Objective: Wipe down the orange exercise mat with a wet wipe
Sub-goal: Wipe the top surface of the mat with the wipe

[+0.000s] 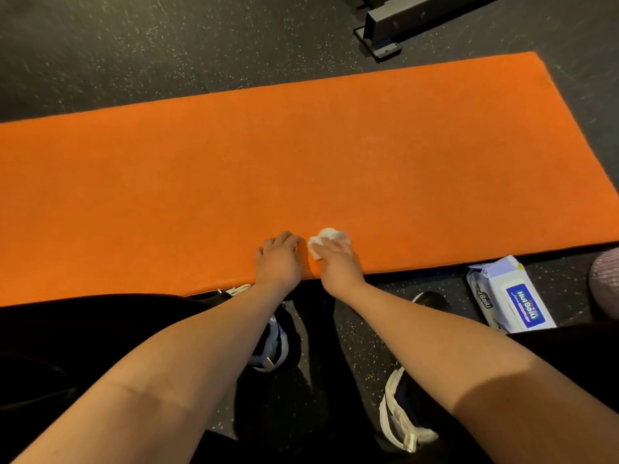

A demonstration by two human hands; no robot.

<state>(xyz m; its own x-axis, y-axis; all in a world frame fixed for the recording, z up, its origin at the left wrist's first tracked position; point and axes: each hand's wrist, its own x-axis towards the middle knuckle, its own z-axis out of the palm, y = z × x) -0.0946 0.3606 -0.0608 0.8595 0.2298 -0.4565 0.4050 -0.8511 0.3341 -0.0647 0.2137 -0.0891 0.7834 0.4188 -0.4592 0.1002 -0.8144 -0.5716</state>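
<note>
The orange exercise mat lies flat across the dark speckled floor, filling the middle of the head view. Near its front edge my right hand presses a crumpled white wet wipe onto the mat, fingers curled over it. Just left of it, my left hand rests on the mat, its fingers bent and holding nothing. The two hands sit almost side by side, a small gap between them.
A pack of wet wipes lies on the floor at the right, just off the mat's front edge. A black metal equipment base stands beyond the mat's far right corner. My shoes stand on the floor below.
</note>
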